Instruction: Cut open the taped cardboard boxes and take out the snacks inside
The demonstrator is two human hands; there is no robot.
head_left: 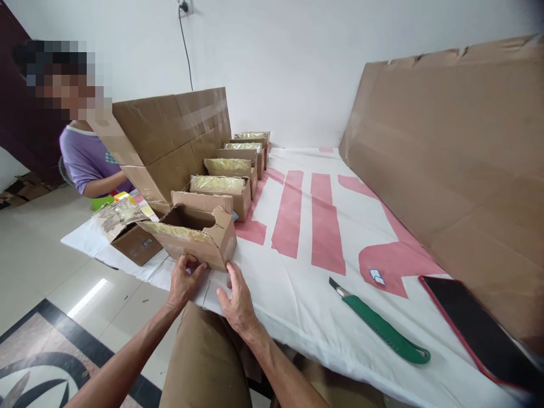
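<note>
A large cardboard sheet [450, 170] leans along the right of the frame over the bench [306, 294], which is covered by a white cloth with pink stripes. A second cardboard panel [178, 141] stands at centre left, with a row of small boxes [232, 170] running back beside it. At lower centre sits the open cardboard box [195, 235]. The left hand [183, 281] pinches its lower front edge, fingers curled on it. The right hand [238, 300] rests just beside the box's near corner, fingers loose and grasping nothing. A green knife [382, 327] lies at lower right, near a dark phone [476, 328]. A person in purple [85, 158] sits at upper left.
</note>
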